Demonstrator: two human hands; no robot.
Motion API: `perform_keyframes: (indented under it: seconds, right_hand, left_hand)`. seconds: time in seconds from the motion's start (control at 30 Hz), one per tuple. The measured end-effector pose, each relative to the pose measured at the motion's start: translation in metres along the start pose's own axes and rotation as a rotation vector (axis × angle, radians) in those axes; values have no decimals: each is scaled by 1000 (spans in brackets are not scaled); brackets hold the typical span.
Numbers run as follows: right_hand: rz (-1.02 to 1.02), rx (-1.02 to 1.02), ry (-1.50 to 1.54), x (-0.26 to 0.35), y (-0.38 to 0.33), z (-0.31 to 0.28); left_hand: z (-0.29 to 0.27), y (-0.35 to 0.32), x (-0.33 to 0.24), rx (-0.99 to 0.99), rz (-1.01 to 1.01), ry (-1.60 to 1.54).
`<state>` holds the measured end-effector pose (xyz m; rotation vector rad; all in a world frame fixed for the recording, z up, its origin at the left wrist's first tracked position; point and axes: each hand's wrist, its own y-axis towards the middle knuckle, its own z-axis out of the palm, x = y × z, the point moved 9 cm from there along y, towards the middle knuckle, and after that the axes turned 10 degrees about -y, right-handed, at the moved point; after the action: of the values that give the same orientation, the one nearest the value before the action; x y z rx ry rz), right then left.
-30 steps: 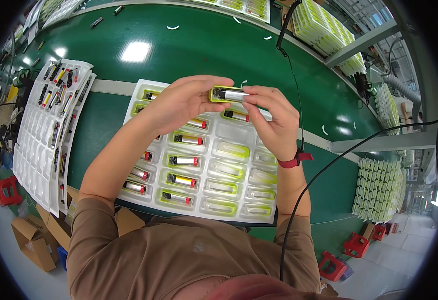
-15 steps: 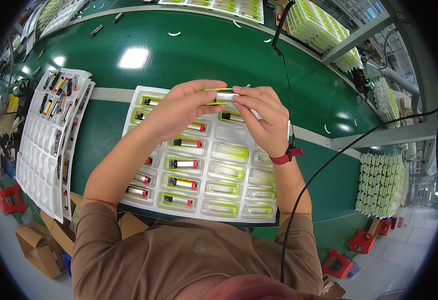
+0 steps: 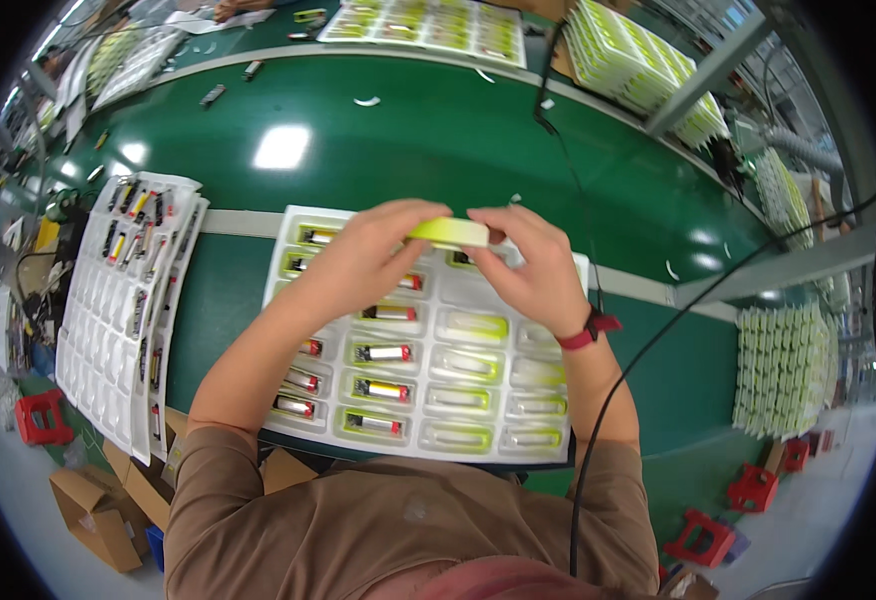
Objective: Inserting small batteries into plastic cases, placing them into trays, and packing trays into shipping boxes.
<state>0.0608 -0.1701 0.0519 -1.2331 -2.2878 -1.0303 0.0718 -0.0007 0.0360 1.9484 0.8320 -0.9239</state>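
Note:
Above the far part of a white moulded tray (image 3: 468, 292), my left hand (image 3: 363, 255) grips a yellow-green plastic casing (image 3: 450, 233) that fades to white at its right end. My right hand (image 3: 538, 265), with a red band on its wrist, closes thumb and forefinger around that right end. The casing's open side and anything inside it are hidden. In the tray's left columns, battery cells with red ends (image 3: 383, 353) lie in green casings. Several pockets on the right hold casings without cells (image 3: 458, 400).
Stacked white trays with loose cells (image 3: 108, 290) stand at the left. A green conveyor belt (image 3: 398, 140) runs beyond the tray. A black cable (image 3: 648, 345) hangs over my right arm. Stacked green-and-white trays (image 3: 783, 370) stand at the right, with red stools (image 3: 698, 537) below.
The casing has turned in my hands: the silver cell visible before is out of sight, and a smooth outer face shows. The whole view has shifted slightly.

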Motion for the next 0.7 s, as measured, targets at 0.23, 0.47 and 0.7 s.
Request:
perform_keyframes:
  seconds: [0.23, 0.47, 0.7]
  right_hand:
    - [-182, -120, -68, 22, -4, -11]
    - [-203, -130, -130, 21, -4, -13]
    - [-222, -192, -13, 28, -11, -14]
  left_hand:
    - [0, -3, -20, 64, 214, 1]
    - [1, 3, -23, 52, 323, 63]
    - [1, -1, -34, 78, 227, -94]
